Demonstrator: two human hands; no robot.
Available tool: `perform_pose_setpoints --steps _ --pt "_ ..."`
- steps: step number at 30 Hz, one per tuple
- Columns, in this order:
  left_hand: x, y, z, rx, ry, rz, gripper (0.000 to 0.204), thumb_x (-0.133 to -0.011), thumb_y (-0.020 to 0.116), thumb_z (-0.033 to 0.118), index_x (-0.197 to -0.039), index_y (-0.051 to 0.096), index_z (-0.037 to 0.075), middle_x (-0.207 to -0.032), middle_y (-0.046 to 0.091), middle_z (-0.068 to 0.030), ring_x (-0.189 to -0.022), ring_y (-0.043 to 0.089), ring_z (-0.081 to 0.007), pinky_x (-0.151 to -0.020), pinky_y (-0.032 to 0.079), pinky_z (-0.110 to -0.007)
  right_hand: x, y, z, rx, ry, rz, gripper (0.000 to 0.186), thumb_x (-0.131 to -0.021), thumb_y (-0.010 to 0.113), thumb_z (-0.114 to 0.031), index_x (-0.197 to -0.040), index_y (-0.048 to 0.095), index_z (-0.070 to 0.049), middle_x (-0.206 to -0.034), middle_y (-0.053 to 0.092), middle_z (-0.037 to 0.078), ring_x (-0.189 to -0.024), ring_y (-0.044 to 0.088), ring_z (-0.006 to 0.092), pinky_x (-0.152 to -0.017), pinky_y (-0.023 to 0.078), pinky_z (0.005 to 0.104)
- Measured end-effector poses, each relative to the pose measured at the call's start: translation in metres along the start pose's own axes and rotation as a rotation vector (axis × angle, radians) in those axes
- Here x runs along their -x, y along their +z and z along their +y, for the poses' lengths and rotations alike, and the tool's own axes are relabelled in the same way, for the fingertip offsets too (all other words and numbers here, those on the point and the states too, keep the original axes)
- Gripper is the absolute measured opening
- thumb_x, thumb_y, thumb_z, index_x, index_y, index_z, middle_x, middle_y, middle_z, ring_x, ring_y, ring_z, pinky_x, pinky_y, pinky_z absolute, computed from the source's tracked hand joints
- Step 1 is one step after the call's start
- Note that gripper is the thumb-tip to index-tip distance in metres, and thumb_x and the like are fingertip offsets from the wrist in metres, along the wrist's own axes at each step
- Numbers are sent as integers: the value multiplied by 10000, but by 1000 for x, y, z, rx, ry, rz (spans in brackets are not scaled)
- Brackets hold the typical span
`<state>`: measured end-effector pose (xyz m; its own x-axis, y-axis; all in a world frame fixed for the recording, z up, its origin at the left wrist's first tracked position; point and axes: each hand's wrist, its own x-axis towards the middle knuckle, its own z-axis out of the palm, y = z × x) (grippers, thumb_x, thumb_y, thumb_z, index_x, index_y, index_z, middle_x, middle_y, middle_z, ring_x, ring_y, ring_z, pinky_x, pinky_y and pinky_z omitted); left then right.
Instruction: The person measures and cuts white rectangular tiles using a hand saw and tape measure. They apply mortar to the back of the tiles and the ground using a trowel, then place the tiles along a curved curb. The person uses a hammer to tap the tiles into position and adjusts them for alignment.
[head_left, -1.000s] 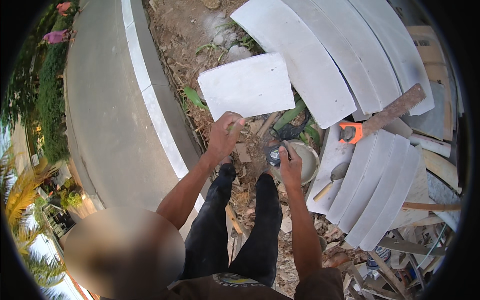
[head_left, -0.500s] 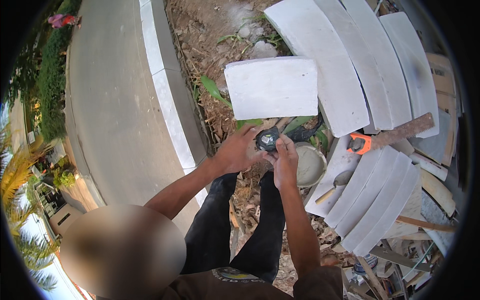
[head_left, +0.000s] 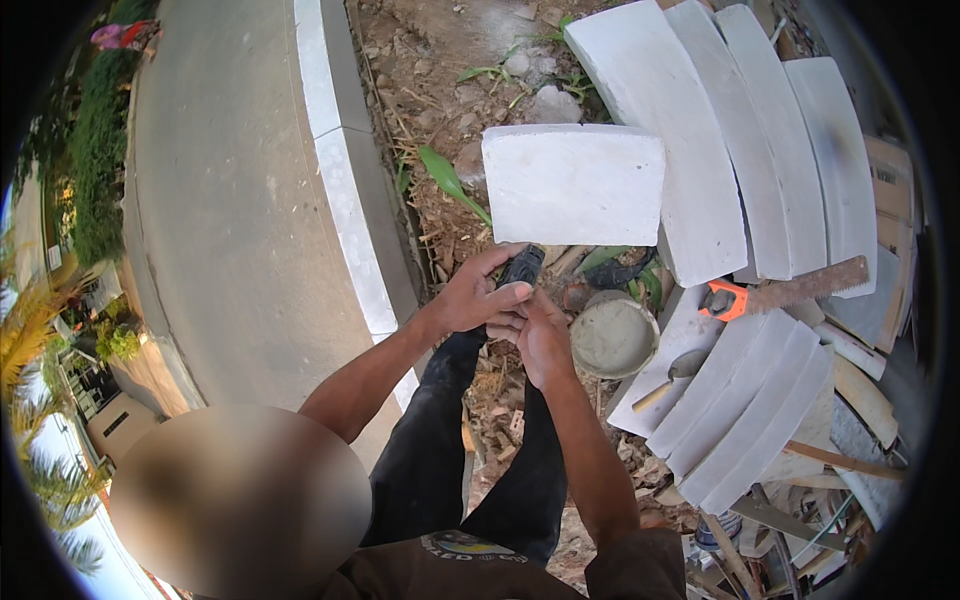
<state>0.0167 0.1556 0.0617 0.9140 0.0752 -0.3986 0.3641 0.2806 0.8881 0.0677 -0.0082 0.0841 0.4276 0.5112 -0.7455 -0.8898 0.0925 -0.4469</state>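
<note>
Outdoors, hands (head_left: 472, 302) over stony soil (head_left: 425, 75).

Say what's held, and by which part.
The left hand grips a black tape measure by its case; whether the right hand holds it is unclear.

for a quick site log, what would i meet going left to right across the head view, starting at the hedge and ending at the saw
green hedge → grey road → white-topped kerb → black tape measure → round mortar container → orange-handled saw
</note>
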Motion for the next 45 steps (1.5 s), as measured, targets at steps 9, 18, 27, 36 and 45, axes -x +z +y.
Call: perform_pose_setpoints --steps 9,18,27,36,45 --pt "-21 -40 42 -420 24 -237 820 -933 732 288 -1620 302 163 -1066 661 -142 -999 629 -237 -921 490 -394 -39 10 -50 626 -171 -2 293 -995 723 -258 -1130 696 1 -932 703 28 -769 617 66 -654 523 238" --pt "-50 -85 63 -660 -21 -292 731 -931 731 299 -1568 391 179 -1131 671 -151 -1052 647 -270 -969 486 -418 -75 2 -64 525 -239 -25 215 -928 802 -198 -988 668 -41 -871 706 41 -751 655 95 -673 558 256" --pt "-111 -168 57 -788 -247 -276 394 -949 693 380 -1200 755 83 -989 752 -83 -923 665 -185 -872 514 -350 -127 -7 -119 389 -502 258 293 -928 785 -114 -1144 605 -29 -929 728 102 -801 718 173 -719 594 284" --pt "-142 -176 51 -711 -191 -367 260 -934 687 303 -998 793 75 -884 738 -10 -785 633 -108 -718 508 -300 -162 -27 -117 863 -955 255 356 -911 706 -6 -1253 614 31 -1084 696 131 -897 692 168 -804 580 294" --pt "-148 -178 48 -610 -196 -374 175 -968 658 172 -1062 742 51 -932 761 -29 -822 674 -111 -746 543 -296 -157 -21 -119 1170 -1047 422 279 -892 678 3 -1170 709 -3 -1049 693 106 -884 690 176 -832 576 317"
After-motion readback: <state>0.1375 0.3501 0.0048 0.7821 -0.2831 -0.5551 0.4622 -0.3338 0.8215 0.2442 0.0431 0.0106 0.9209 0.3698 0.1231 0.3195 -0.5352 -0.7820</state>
